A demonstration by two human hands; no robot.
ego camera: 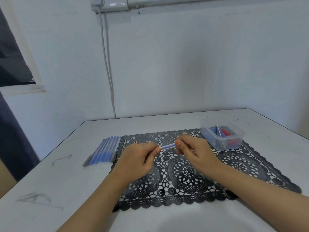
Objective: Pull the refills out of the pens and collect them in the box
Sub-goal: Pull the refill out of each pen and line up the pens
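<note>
Table (50, 181), box (238, 133) of pen parts (225, 132); left hand (138, 159), right hand (196, 152), grip around pen (168, 146).

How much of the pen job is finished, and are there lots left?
Some is done: the clear box already holds a thin refill plus blue and red pieces. Right now the left hand and right hand pinch one blue pen at its two ends above the black mat. Left to do: the row of blue pens lying beside the mat.
</note>
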